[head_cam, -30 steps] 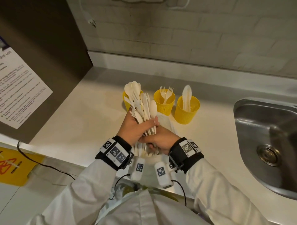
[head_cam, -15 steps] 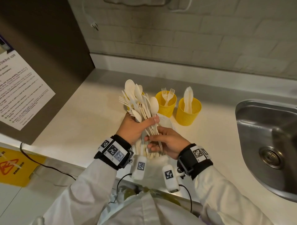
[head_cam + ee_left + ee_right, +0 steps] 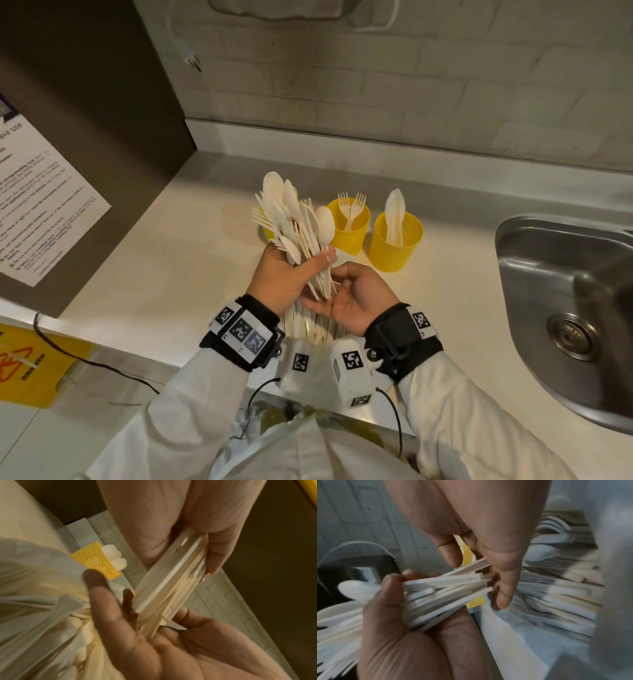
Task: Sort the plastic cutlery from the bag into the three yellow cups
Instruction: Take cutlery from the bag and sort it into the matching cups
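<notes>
L hand (image 3: 286,277) grips cutlery bundle (image 3: 298,222); R hand (image 3: 356,301) seemingly loose at handle ends.

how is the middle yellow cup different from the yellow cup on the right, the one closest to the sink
The middle cup holds forks, tines up; the right cup holds blunt, rounded-tipped pieces that look like knives. The middle cup stands farther back, close to the bundle of cutlery in the left hand; the right cup stands nearer the counter's front edge and nearer the sink. Both are upright yellow mesh cups, each only partly filled.
</notes>
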